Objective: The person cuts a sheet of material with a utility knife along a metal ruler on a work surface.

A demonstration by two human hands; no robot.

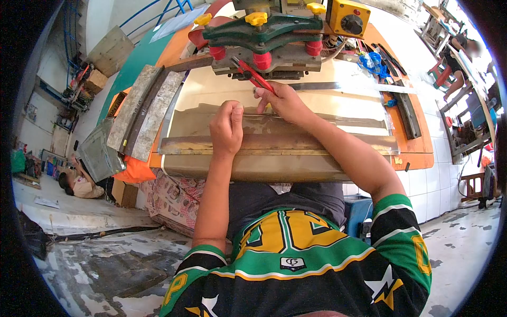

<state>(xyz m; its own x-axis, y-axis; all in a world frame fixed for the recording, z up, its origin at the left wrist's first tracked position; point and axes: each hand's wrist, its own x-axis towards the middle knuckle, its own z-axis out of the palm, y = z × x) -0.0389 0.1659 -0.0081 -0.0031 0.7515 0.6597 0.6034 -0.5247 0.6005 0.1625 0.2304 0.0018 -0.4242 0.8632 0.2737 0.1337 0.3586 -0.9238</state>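
In the head view, my right hand [282, 101] grips a red tool [253, 76], seemingly a cutter, which points up and left toward the machine. My left hand [227, 126] is closed in a fist above the work surface, left of my right hand. Whether something small is pinched in it cannot be made out. Beneath both hands lies brownish sheet material [327, 120] on a cream surface [203, 95]. A long brown bar [280, 145] runs across near the table's front edge.
Above my hands stands a green press frame [232, 33] with yellow knobs and red cylinders. A yellow control box [348, 18] is at upper right. Flat metal bars [138, 108] lie at left. Blue plastic [374, 63] lies at right. Other people sit far left and far right.
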